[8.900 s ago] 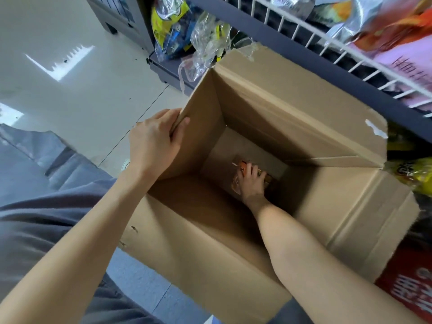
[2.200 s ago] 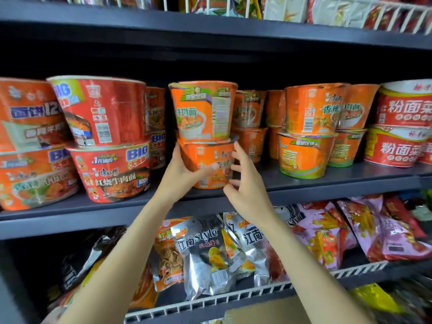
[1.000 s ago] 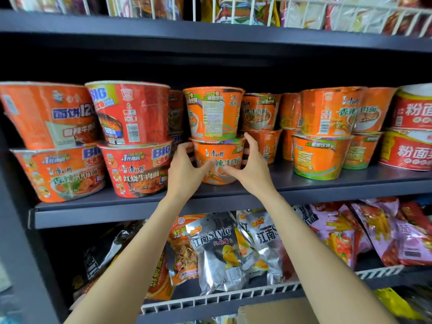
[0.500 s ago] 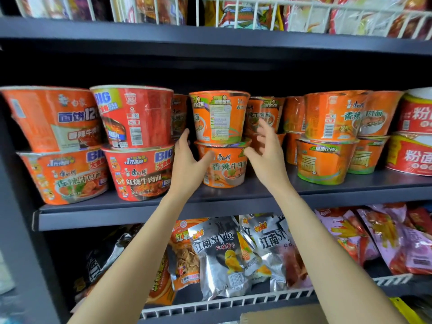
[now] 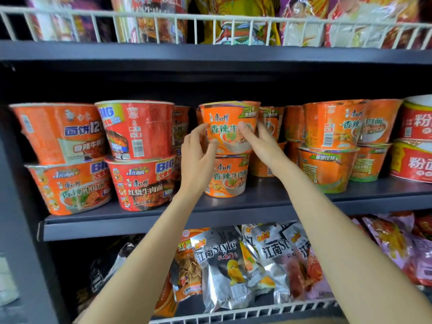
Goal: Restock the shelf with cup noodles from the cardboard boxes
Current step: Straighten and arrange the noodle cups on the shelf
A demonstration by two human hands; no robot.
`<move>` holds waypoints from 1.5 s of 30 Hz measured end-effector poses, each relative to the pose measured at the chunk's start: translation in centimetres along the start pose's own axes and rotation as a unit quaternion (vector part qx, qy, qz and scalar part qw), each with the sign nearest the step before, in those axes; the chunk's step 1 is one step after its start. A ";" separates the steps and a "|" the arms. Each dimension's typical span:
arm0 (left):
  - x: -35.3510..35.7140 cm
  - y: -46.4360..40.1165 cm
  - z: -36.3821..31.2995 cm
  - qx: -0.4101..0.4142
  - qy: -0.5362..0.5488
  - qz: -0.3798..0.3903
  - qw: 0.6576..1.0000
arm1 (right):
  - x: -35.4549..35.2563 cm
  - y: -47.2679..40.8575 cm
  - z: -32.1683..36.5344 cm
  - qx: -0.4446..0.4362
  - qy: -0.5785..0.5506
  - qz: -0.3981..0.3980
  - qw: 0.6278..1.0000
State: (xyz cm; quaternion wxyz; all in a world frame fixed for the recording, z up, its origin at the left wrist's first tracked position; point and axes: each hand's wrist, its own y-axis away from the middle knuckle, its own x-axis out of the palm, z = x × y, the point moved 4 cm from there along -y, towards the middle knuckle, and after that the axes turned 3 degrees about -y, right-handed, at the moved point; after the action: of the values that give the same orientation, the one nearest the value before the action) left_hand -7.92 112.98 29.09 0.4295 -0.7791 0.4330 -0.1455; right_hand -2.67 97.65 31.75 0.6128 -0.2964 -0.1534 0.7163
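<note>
Two orange cup noodles stand stacked at the middle of the dark shelf (image 5: 257, 202). The upper cup (image 5: 224, 118) sits on the lower cup (image 5: 230, 176), and both show their front labels. My left hand (image 5: 196, 160) holds the upper cup's left side, thumb on the front and fingers at the edge. My right hand (image 5: 261, 143) holds its right side, thumb across the label. Both hands are slightly blurred.
Big red noodle bowls (image 5: 138, 129) are stacked two high to the left, more orange cups (image 5: 332, 122) to the right, red bowls (image 5: 416, 141) at the far right. Silver snack bags (image 5: 224, 265) hang below behind a wire rail. A wire-fronted shelf (image 5: 210, 19) of bags is above.
Both hands rose from the lower cup to the upper cup. The upper cup has turned, so its label faces front where the barcode panel faced before.
</note>
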 end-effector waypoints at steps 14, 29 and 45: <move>-0.2 -1.8 2.4 -0.055 -0.020 0.006 0.998 | 1.0 -1.0 -1.5 0.001 0.030 -0.037 0.999; -0.5 -1.8 2.8 -0.023 -0.015 0.063 0.998 | 0.8 0.4 -1.3 -0.055 0.066 -0.096 0.992; 2.7 3.4 -1.3 0.320 -0.271 -0.075 0.905 | -5.8 3.3 -6.0 -0.293 0.497 -0.128 0.807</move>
State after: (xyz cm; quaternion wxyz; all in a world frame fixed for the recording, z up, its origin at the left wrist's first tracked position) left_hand -9.03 109.21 26.74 0.7440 -0.6395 0.1709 -0.0914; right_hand -1.12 90.54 26.54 0.5758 -0.7547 -0.0675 0.3071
